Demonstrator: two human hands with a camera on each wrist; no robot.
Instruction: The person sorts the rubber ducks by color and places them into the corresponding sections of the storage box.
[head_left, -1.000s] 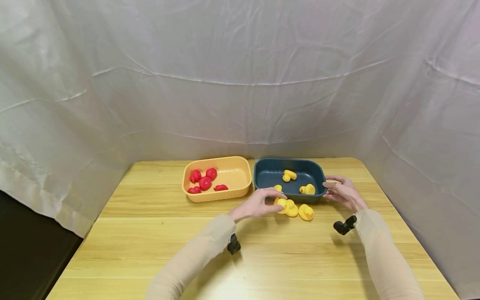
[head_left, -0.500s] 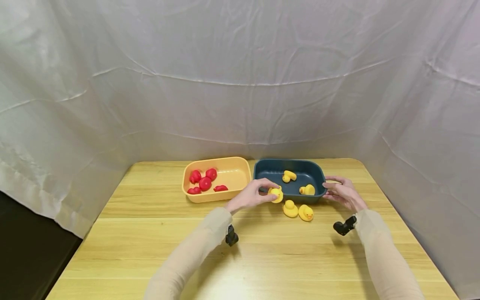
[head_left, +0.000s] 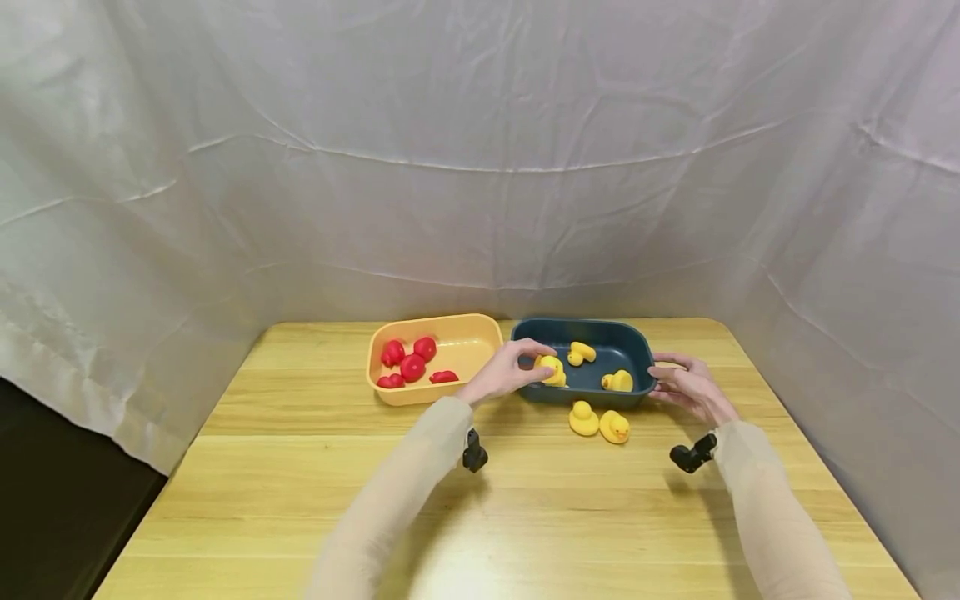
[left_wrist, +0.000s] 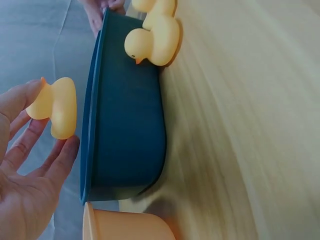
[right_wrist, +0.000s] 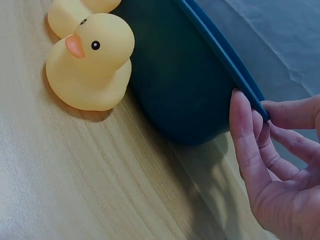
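My left hand [head_left: 504, 372] pinches a yellow rubber duck [left_wrist: 62, 107] between thumb and fingertips. In the left wrist view the duck is beyond the rim of the dark blue bin [left_wrist: 125, 115]; the head view shows it over that bin's left part. At the bin's right end, my right hand [right_wrist: 280, 165] grips the rim, thumb on one side and fingers on the other. Two rubber ducks, one [head_left: 582, 353] toward the back and one [head_left: 617, 381] at the front right, lie inside. Two more ducks, a left one [head_left: 583, 418] and a right one [head_left: 614, 427], sit on the table before it.
Left of the blue bin stands a yellow-orange bin [head_left: 472, 387] with several red rubber toys [head_left: 412, 367]. Both bins are near the back edge of the wooden table [head_left: 570, 517]. A grey curtain [head_left: 495, 208] hangs behind and along the sides.
My left hand has lifted a duck from the group before the blue bin and carried it up and leftward, then back over the rim. My right hand keeps its grip on the bin.
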